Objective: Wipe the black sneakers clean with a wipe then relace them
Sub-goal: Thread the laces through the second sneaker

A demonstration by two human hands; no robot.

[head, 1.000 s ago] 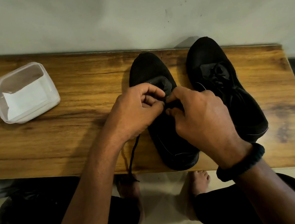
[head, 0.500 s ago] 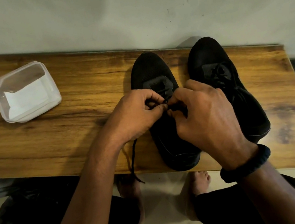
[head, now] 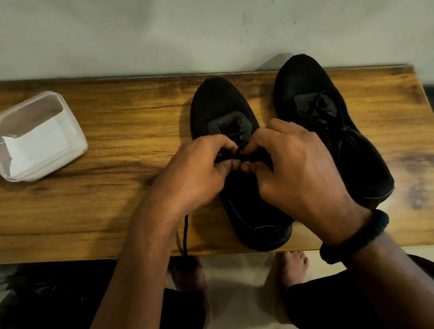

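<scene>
- Head view: two black sneakers are counted. The left sneaker [head: 216, 101] reaches the near edge of the bench [head: 120, 140], and the right sneaker [head: 308, 83] stands just beside it. Bare wood is left open to their left.
- One lace [head: 184, 235] is pinched over the left sneaker by the curled fingertips of the left hand [head: 197, 176] and right hand [head: 297, 173]. Its loose end hangs past the near edge.
- One clear container [head: 27, 102] of white wipes [head: 34, 143] is set far left.
- The wooden bench is backed by a pale wall [head: 184, 11].
</scene>
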